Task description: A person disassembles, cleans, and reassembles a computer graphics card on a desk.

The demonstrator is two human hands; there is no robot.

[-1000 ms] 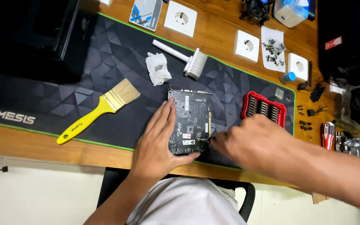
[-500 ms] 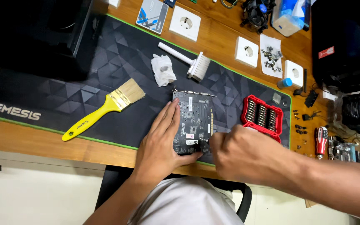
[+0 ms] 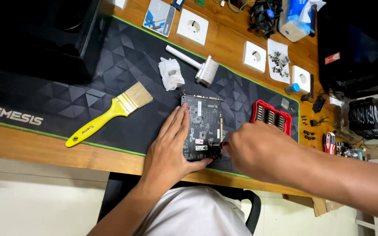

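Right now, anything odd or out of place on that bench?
Mostly orderly. Loose screws lie scattered on a white sheet by the wall sockets, unboxed, and a crumpled tissue sits on the mat. The circuit board lies flat under the left hand; no damage visible.

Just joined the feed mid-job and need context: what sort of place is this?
Probably an electronics repair bench: a black circuit board lies on a dark desk mat, with a red case of screwdriver bits, a yellow-handled paintbrush and loose screws on white paper.

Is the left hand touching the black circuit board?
Touching. The head view shows the left hand lying flat against the circuit board, its thumb tucked under the near edge.
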